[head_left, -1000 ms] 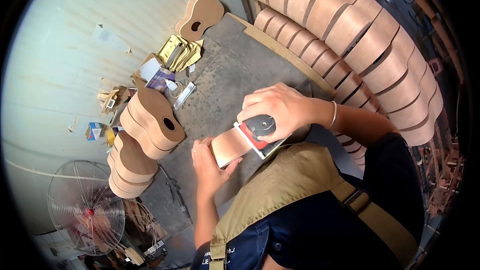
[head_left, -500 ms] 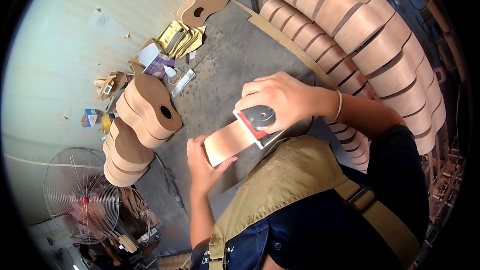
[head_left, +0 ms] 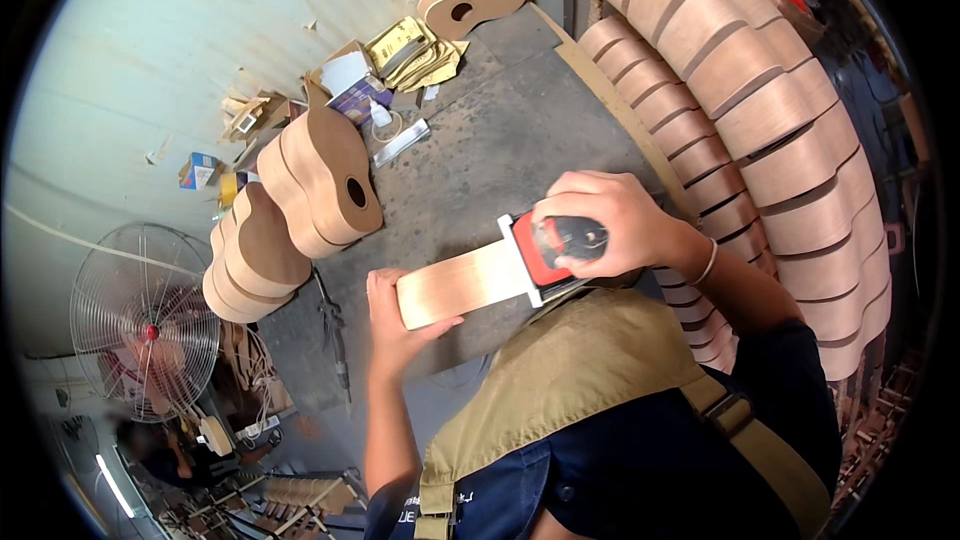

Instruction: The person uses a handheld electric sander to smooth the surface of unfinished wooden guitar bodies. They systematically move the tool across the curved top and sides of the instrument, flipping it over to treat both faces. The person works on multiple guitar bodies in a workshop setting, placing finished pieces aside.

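Note:
A pale wooden instrument body stands on edge close to my apron, its narrow side wall facing up. My left hand grips its left end, fingers on the far face and thumb along the near one. Around the black knob of a hand sanding block my right hand is closed. The block has a red base with a white edge and lies flat across the right part of the side wall, hiding the wood under it.
More guitar-shaped bodies stand at the left of the grey bench; another leans at the back by yellow sandpaper sheets. A black slim tool lies near the left edge. Stacked bodies rise at right; a fan stands left.
The sanding block and my right hand have slid rightward along the wood, baring more of its side wall. My left hand keeps its grip. The whole view has shifted and turned slightly.

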A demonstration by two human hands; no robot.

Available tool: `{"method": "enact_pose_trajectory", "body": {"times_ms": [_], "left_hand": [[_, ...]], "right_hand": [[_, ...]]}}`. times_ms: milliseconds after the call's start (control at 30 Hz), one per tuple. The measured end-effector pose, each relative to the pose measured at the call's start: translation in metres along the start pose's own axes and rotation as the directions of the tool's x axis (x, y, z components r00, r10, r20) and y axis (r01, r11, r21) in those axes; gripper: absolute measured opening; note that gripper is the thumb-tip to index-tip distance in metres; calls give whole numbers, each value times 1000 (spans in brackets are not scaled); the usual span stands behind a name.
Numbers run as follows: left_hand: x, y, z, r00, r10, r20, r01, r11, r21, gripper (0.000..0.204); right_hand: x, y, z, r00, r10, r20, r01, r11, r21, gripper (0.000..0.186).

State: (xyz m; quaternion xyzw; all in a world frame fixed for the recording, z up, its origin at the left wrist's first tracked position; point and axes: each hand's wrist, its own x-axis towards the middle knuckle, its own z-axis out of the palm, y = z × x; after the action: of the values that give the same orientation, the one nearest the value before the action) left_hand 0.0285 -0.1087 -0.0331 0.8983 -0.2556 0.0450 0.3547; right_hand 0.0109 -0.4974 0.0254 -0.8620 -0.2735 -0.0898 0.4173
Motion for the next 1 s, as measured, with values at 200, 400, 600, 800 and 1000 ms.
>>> {"method": "enact_pose_trajectory", "body": {"times_ms": [200,400,600,800,1000], "left_hand": [[15,19,9,999,35,7,-35,999,30,92],[-52,-88,-10,965,-260,-42,242,937,-252,104],[-47,-73,-14,976,-211,-47,202,967,-158,100],[16,32,3,996,-67,57,59,990,126,94],[-12,-29,-7,995,-95,-20,96,994,53,99]], "right_hand": [[25,-24,8,994,-2,113,15,994,-111,48],[-43,24,37,996,80,-51,-68,976,208,49],[-47,23,37,986,145,-87,-131,981,145,52],[28,-28,9,995,-8,98,21,991,-136,47],[14,-15,15,996,71,46,-71,997,4,50]]}}
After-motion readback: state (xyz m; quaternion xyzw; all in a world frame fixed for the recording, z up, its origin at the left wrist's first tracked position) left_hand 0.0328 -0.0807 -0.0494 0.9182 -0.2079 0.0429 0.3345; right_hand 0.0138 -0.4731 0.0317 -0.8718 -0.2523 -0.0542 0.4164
